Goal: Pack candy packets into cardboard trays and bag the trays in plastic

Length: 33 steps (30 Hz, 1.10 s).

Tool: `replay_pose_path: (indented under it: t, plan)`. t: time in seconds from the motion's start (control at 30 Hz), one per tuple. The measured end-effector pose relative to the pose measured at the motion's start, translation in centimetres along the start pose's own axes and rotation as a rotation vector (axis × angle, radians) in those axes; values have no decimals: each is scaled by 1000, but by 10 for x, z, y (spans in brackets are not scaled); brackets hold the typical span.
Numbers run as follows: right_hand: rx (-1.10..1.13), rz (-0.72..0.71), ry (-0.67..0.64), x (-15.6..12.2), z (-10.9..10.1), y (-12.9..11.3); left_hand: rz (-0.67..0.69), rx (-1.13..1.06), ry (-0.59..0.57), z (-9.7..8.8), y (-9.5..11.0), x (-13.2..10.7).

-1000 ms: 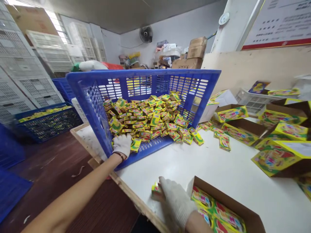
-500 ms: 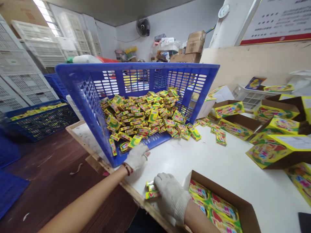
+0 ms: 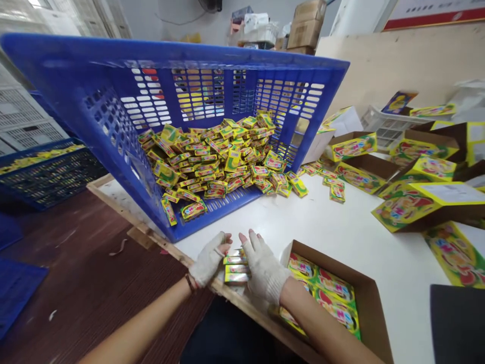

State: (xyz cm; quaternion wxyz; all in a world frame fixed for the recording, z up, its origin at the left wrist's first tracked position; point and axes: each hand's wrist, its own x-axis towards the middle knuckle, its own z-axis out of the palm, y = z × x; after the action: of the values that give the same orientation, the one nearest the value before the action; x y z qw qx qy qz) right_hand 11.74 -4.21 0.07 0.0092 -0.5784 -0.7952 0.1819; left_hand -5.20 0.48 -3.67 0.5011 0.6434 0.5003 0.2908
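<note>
My left hand (image 3: 208,259), in a whitish glove with bare fingertips, has its fingers curled at the upper left end of a short stack of small yellow-green printed boxes (image 3: 237,273). It appears to pinch the topmost box, partly hidden by the fingers. Against the stack's right end lies my right hand (image 3: 266,268), gloved alike, with fingers stretched forward. The stack is at the table's front edge. Just right of it, an open cardboard carton (image 3: 373,303) holds larger printed boxes. A blue plastic crate (image 3: 170,50) lies on its side, with many small boxes (image 3: 212,162) heaped inside.
Several open printed cartons (image 3: 409,202) stand along the right of the white table (image 3: 322,222). Loose small boxes (image 3: 336,189) lie near the crate's mouth. A dark flat object (image 3: 456,323) is at the lower right. Another filled crate (image 3: 49,174) sits at the left.
My left hand has drawn back from the crate to the stack, and a box at the crate's front edge is gone. My right hand has moved slightly up, its fingers straighter. The view has tilted down.
</note>
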Motion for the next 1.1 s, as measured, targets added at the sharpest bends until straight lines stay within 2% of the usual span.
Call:
replay_pose_path:
  t: [0.07, 0.13, 0.2, 0.27, 0.37, 0.47, 0.53, 0.6, 0.7, 0.77, 0.83, 0.9, 0.97, 1.1]
  plan:
    - [-14, -9, -47, 7, 5, 0, -21, -182, 83, 21, -1, -8]
    - [-23, -62, -43, 11, 1, -3, -74, -431, 199, 35, 6, -8]
    - [-12, -83, -8, 7, -13, -6, -121, -645, 321, 38, 20, -6]
    - [90, -20, 57, -10, -40, -3, -105, -721, 372, 32, 36, -2]
    - [454, 185, 133, -55, -87, 18, -5, -678, 307, 23, 55, -1]
    - [798, 254, -21, -108, -114, 56, -7, -602, 109, 35, 62, -13]
    - [946, 309, -110, -133, -110, 78, -78, -584, -50, 55, 60, -26]
    - [998, 378, -170, -143, -92, 92, -147, -577, -154, 78, 57, -38]
    - [886, 359, -248, -139, -62, 90, -133, -544, -233, 101, 55, -48]
    - [685, 331, -272, -132, -52, 80, -77, -504, -263, 105, 57, -51]
    - [468, 400, -267, -130, -51, 70, -50, -462, -273, 104, 61, -53]
    - [364, 488, -264, -131, -56, 65, -57, -430, -271, 101, 65, -54]
    - [374, 535, -243, -135, -61, 63, -64, -407, -276, 99, 67, -55]
    - [469, 502, -193, -141, -63, 64, -38, -372, -315, 99, 68, -55]
